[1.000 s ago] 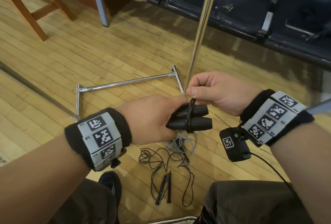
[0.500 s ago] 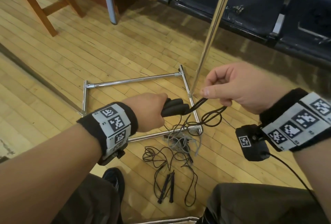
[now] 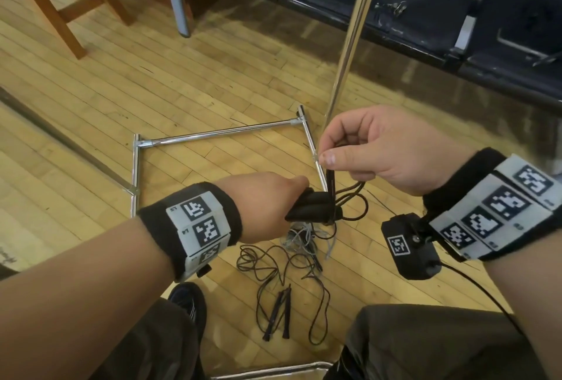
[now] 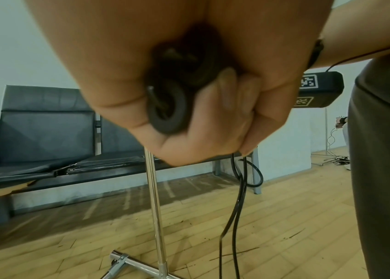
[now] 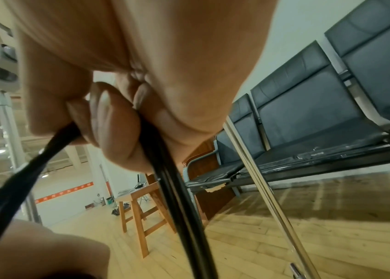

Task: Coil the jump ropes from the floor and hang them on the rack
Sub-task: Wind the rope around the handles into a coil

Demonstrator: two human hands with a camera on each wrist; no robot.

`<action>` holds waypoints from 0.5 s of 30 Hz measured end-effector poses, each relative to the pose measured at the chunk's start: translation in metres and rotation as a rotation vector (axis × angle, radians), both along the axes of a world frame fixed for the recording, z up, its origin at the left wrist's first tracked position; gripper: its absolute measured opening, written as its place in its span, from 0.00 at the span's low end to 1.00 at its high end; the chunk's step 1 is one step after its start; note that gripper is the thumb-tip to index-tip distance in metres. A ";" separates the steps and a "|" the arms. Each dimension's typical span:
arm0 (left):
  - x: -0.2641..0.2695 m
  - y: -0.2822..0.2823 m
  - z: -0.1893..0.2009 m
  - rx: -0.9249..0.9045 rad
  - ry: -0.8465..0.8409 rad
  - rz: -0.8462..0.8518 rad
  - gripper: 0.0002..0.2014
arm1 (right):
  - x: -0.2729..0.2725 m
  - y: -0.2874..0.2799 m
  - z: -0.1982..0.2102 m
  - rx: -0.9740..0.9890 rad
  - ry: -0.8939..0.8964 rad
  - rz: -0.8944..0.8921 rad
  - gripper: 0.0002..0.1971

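Mid-coil: left hand (image 3: 267, 206) clamped on black rope handles (image 3: 307, 208), right hand (image 3: 371, 148) pinching cord loops (image 3: 349, 197) above them, second jump rope (image 3: 282, 285) uncoiled on floor (image 3: 152, 75), nothing visibly hung on rack (image 3: 349, 39).

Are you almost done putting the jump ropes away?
Not yet. Nothing visibly hangs on the rack. The left hand grips one rope's handles while the right hand pinches its cord. Another rope lies tangled on the floor.
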State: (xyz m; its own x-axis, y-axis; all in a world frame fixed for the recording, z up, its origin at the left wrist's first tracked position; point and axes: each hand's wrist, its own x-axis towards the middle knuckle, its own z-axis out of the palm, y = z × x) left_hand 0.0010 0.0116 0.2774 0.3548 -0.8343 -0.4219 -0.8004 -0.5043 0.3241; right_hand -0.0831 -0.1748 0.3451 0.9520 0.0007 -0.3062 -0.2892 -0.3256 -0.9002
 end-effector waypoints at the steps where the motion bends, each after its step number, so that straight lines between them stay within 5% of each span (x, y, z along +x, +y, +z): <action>1: -0.001 -0.001 -0.001 0.014 0.003 0.005 0.16 | -0.001 0.002 0.002 -0.007 -0.014 0.017 0.02; 11: -0.008 -0.006 -0.002 0.061 0.010 0.006 0.16 | -0.004 0.001 0.004 0.012 -0.030 0.065 0.01; 15: -0.012 -0.003 0.002 -0.004 0.015 -0.057 0.16 | -0.001 -0.012 -0.009 -0.022 -0.011 -0.042 0.04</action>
